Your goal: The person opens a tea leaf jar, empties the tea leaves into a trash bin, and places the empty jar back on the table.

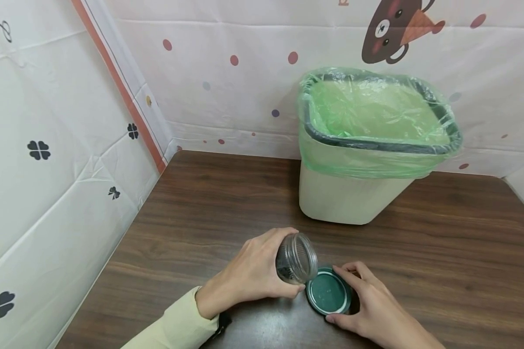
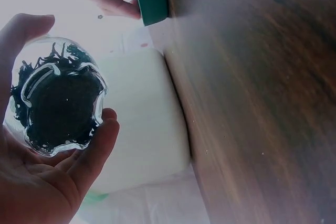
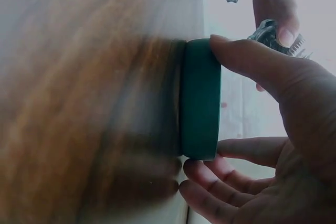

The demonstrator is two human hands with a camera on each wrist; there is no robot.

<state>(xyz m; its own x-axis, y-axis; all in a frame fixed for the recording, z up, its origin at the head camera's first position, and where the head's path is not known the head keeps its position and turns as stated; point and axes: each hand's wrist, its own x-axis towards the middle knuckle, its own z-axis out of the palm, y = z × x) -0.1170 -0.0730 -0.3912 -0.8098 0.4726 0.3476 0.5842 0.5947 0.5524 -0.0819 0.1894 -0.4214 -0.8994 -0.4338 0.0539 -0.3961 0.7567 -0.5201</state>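
My left hand (image 1: 255, 274) grips a clear ribbed glass jar (image 1: 293, 259), uncapped and tilted, its mouth facing right. Dark, loose, leaf-like bits lie in the jar (image 2: 63, 103), seen through its base in the left wrist view. Just right of the jar, a round green lid (image 1: 327, 292) rests on the table with its hollow side up. The thumb and fingers of my right hand (image 1: 373, 308) hold this lid by its rim. From the right wrist view, the lid (image 3: 200, 100) lies flat against the tabletop, with the thumb at one edge and fingertips at the other.
A cream bin (image 1: 340, 194) lined with a green plastic bag (image 1: 375, 109) stands at the back of the brown wooden table (image 1: 192, 208). Patterned white cloth (image 1: 227, 97) hangs behind the table and along its left side. A black item (image 1: 221, 324) shows by the left cuff.
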